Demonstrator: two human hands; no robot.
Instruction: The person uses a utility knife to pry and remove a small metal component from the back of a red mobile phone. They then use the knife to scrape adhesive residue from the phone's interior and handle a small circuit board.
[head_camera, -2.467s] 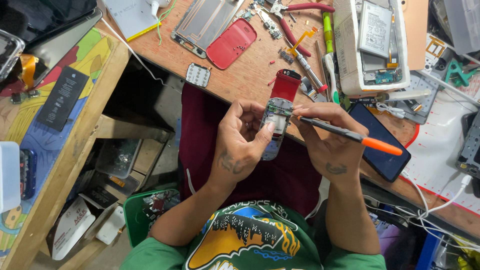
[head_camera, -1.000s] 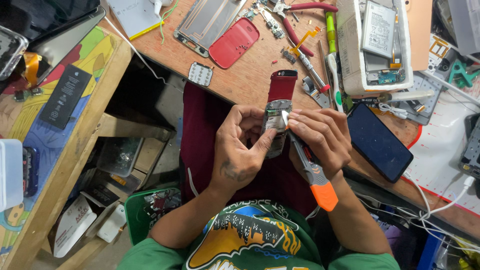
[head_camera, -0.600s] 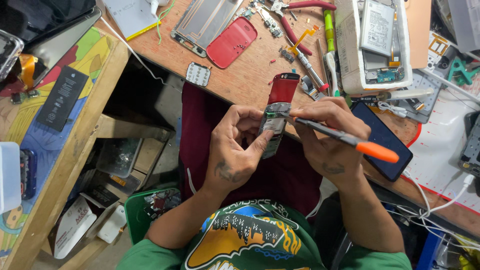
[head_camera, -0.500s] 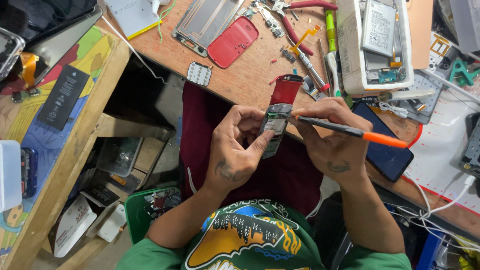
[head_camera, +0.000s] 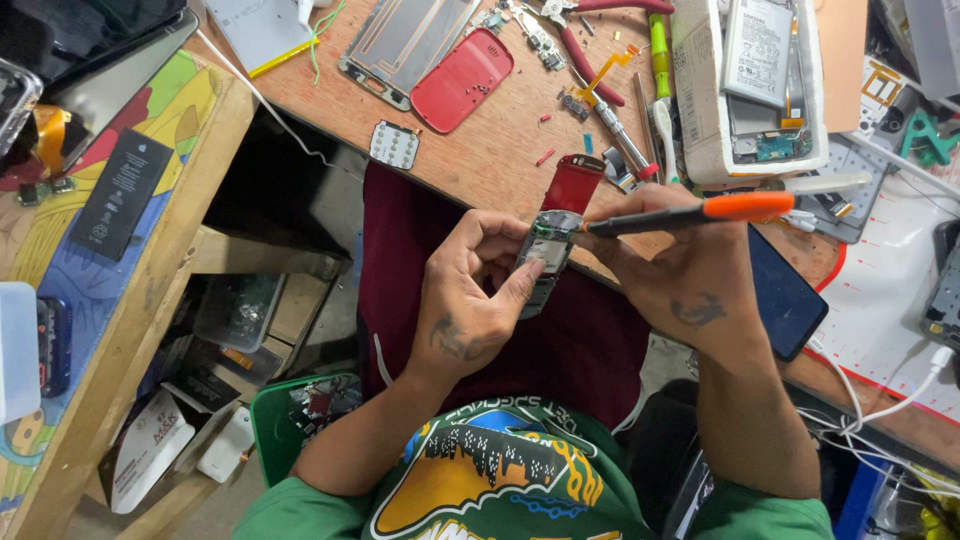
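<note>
Holding flip phone (head_camera: 552, 240) w/ left hand (head_camera: 470, 300), right hand (head_camera: 680, 270) w/ screwdriver (head_camera: 690, 213).

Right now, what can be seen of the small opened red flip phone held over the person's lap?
The small opened red flip phone has a glossy red upper half tilted up toward the wooden bench edge and a lower half with its cover off, showing greenish circuit board and silvery metal. The left hand grips the lower half, thumb along its side. The right hand holds an orange-handled screwdriver whose dark tip meets the phone near the hinge.
</note>
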